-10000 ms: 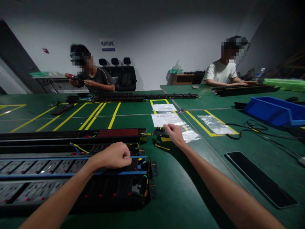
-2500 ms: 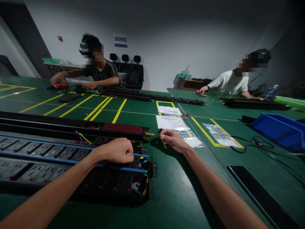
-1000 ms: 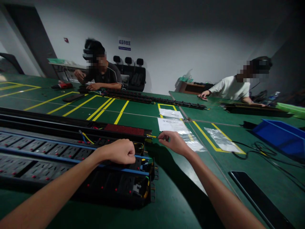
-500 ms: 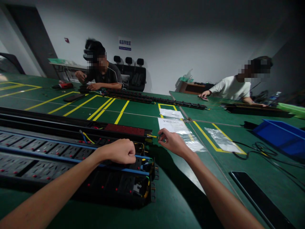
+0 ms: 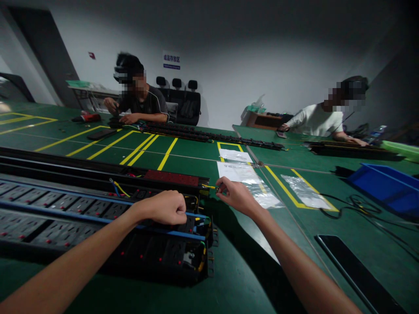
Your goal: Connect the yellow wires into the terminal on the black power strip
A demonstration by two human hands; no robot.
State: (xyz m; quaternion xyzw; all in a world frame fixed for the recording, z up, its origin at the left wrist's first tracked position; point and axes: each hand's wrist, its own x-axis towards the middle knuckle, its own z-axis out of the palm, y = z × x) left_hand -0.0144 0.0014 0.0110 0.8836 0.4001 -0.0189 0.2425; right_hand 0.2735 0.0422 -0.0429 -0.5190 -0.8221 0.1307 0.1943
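Note:
My left hand [image 5: 165, 207] is a closed fist resting on top of an open black power strip [image 5: 98, 231], over its blue wire near the strip's right end. My right hand [image 5: 236, 196] reaches forward just right of that end, thumb and fingers pinched on a thin yellow wire [image 5: 209, 187] that leads from the end of a second long strip [image 5: 98, 174] lying behind. Coloured wires show inside the near strip's open end [image 5: 199, 257].
Green table with yellow tape lines [image 5: 166, 152]. Paper sheets [image 5: 234, 171] and clear plastic bags [image 5: 303, 192] lie beyond my right hand. A blue bin [image 5: 386, 185], black cable [image 5: 363, 205] and flat black cover [image 5: 356, 270] are at right. Two other people sit across the tables.
Ten seconds ago my right hand was at a small black part by the paper; since then it has come to the yellow wire and pinches it. Left fist unmoved. Hardly any change over the last second.

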